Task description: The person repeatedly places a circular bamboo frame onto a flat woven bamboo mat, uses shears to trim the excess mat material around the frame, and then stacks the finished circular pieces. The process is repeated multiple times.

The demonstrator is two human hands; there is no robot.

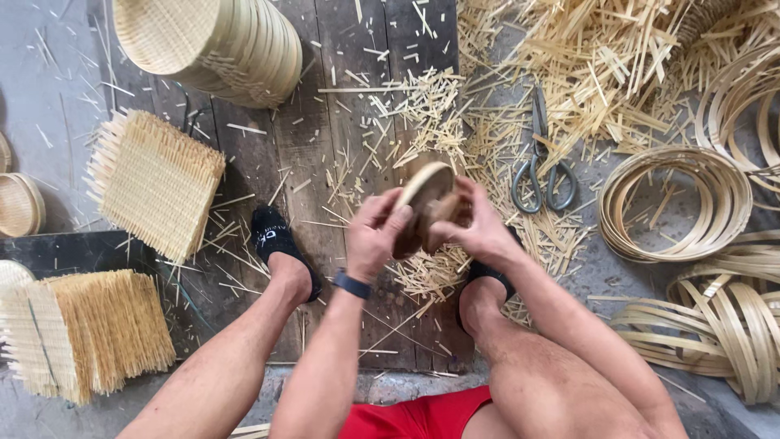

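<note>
Head view, looking down btw the knees: both hands meet at centre frame on a small round bamboo hoop (424,189), tilted on edge. Left hand (375,236) grips it from 8 o'clock, fingers curled over the rim; right hand (475,228) pinches it from 4 o'clock, thumb on top. Hands close together, both clamped on the hoop, which is held off the floor above the boards (325,162). Scissors (543,175) lie at 2 o'clock of the hands, near, blades pointing to 12. Hoop coils (674,203) sit at 3 o'clock, well apart. Woven mats (154,183) at 9 o'clock, stacked trays (219,45) at 11. Offcuts (585,73) litter the floor from 12 to 2 and under the hands. Feet in black socks (276,240) rest either side. Risks, as I judge: thin rim could split or spring open if squeezed too hard; splinters likely w/ bare fingers; loose slivers underfoot could slip or prick.
</note>
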